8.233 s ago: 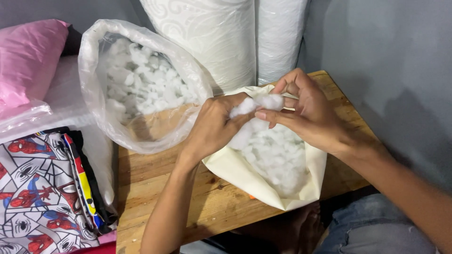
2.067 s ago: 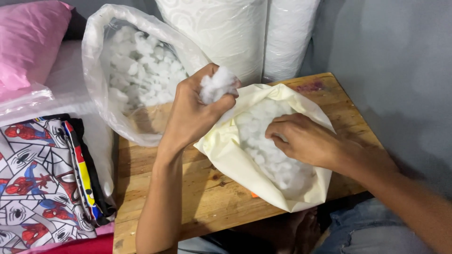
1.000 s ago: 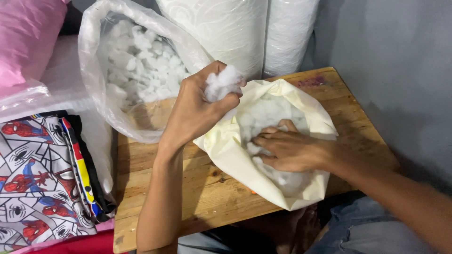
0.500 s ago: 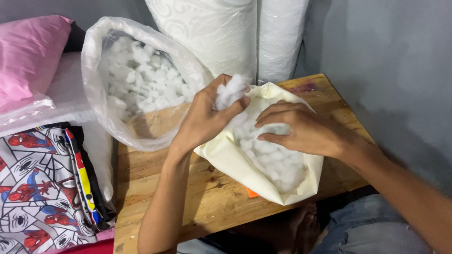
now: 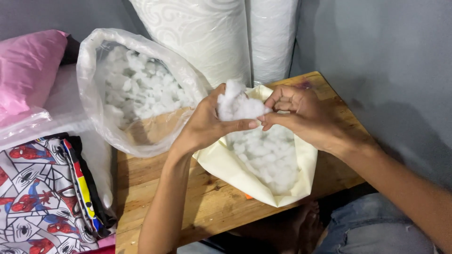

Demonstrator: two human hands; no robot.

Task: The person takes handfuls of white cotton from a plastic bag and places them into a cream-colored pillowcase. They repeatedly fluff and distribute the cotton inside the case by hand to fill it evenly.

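Left hand: left hand (image 5: 207,124) clamped on a clump of white stuffing (image 5: 238,106), thumb and fingers pinching it from below, held above the mouth of the cream cover (image 5: 226,167).
Right hand: right hand (image 5: 301,115) at 3 o'clock of the clump, fingertips closed on its edge; both hands grip the same tuft.
Change: half a second ago the right hand lay flat over the fill inside the cover; it is now lifted out and has met the left hand at the clump. A second ago it was pressed deeper inside.
Reading: looks like a switch from packing down to handling the next tuft, possibly teasing it apart; the cover seems partly filled.
Stuffing in cover: loose white lumps visible through the open mouth, at 6 o'clock of the hands.
Supply: clear plastic bag (image 5: 94,94) of the same stuffing, at 9 to 10 o'clock, mouth open.
Surface: wooden table (image 5: 160,174) under both.
Surroundings: white fabric rolls (image 5: 207,37) at 12 o'clock; pink pillow (image 5: 28,70) and printed fabric (image 5: 33,188) far left.
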